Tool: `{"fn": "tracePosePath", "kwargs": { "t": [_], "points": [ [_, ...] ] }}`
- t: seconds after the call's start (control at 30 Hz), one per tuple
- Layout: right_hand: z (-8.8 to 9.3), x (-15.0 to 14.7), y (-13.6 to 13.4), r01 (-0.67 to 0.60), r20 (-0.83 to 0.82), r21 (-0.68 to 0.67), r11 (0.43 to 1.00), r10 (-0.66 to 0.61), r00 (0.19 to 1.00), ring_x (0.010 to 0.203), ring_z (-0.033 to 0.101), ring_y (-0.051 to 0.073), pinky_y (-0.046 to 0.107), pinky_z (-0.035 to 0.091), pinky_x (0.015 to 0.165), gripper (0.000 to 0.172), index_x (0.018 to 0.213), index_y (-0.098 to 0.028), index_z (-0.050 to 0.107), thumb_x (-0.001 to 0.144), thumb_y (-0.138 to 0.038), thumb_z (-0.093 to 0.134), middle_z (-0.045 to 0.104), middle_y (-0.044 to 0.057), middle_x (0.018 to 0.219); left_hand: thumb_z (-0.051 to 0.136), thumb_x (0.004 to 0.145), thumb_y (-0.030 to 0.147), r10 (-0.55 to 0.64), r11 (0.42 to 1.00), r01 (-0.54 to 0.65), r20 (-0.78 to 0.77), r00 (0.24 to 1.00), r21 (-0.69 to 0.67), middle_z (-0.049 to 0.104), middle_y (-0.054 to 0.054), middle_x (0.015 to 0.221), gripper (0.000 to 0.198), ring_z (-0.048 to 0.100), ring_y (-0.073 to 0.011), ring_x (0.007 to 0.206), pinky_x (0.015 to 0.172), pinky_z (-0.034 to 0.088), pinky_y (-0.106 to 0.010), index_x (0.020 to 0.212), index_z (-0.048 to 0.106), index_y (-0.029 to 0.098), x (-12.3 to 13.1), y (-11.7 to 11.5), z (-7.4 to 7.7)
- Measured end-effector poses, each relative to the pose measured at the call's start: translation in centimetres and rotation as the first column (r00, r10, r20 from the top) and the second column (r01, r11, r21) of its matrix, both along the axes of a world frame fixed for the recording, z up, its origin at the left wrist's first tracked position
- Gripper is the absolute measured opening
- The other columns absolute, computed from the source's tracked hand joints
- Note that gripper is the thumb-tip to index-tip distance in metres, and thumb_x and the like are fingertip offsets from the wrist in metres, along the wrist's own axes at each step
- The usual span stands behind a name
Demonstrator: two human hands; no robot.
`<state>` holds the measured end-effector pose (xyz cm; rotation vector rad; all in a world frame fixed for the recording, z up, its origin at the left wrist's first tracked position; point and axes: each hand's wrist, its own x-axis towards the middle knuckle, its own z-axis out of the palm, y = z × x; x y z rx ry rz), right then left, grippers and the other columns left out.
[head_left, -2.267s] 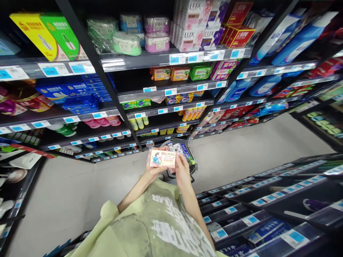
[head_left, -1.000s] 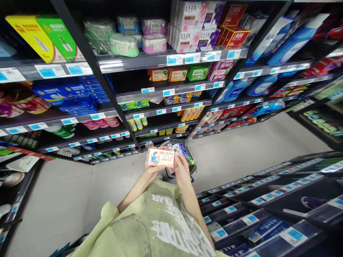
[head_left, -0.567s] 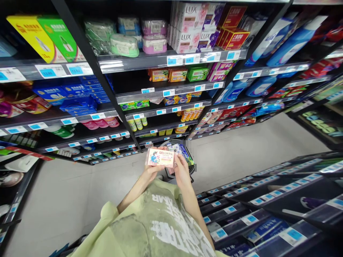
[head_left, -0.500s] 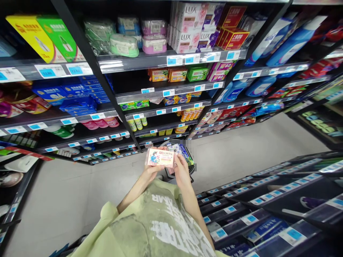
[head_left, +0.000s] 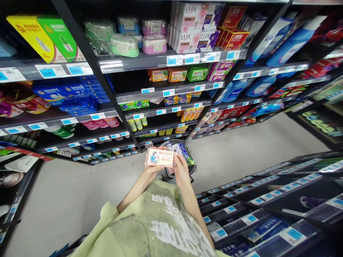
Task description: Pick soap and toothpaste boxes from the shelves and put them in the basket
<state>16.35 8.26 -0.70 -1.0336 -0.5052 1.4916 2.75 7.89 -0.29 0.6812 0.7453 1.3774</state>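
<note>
Shelves [head_left: 128,64] have slid slightly leftward in view since two seconds ago; the pink pack [head_left: 160,158] stays between both hands. The left hand [head_left: 150,171] grips its left end, the right hand [head_left: 182,169] its right (printed face toward the camera), near a black basket [head_left: 192,175] holding other packs [head_left: 183,151].
</note>
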Motion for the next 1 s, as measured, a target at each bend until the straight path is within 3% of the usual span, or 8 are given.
{"fn": "tracePosePath", "kwargs": {
  "t": [0.4,0.57,0.73,1.0],
  "points": [
    [0.18,-0.12,0.07,0.018,-0.036,-0.052,0.998,-0.02,0.999,0.092,0.069,0.02,0.028,0.052,0.074,0.026,0.084,-0.025,0.069,0.072,-0.044,0.082,0.076,-0.001,0.097,0.091,0.054,0.019,0.011,1.0,-0.011,0.015,1.0,0.004,0.055,-0.003,0.148,0.086,0.037,-0.0375,0.147,0.114,0.041,-0.056,0.13,0.055,0.036,0.07,0.06,-0.02],
    [0.26,-0.24,0.06,0.013,-0.024,-0.052,0.999,-0.014,1.0,0.1,0.069,0.022,0.029,0.052,0.075,0.025,0.087,-0.025,0.071,0.074,-0.044,0.08,0.076,0.0,0.109,0.09,0.055,0.017,0.018,1.0,-0.018,0.018,1.0,0.011,0.057,-0.002,0.146,0.089,0.038,-0.0356,0.147,0.114,0.041,-0.056,0.132,0.053,0.038,0.01,0.05,-0.03],
    [0.05,-0.19,0.08,0.022,-0.03,-0.057,0.998,-0.024,0.999,0.097,0.07,0.022,0.03,0.053,0.076,0.023,0.086,-0.025,0.071,0.074,-0.042,0.08,0.078,0.0,0.101,0.089,0.057,0.017,0.006,0.999,-0.006,0.006,1.0,0.031,0.057,-0.002,0.147,0.088,0.035,-0.0375,0.149,0.116,0.039,-0.056,0.134,0.053,0.037,-0.02,0.11,-0.18],
    [0.09,-0.06,0.03,0.008,-0.022,-0.03,1.0,-0.009,1.0,0.111,0.068,0.024,0.03,0.055,0.081,0.021,0.088,-0.026,0.071,0.076,-0.041,0.078,0.076,0.002,0.112,0.087,0.057,0.012,-0.008,1.0,0.007,0.051,0.999,0.026,0.057,-0.002,0.147,0.09,0.041,-0.0348,0.146,0.116,0.039,-0.055,0.135,0.05,0.038,0.01,0.17,-0.54]
  ]
}}
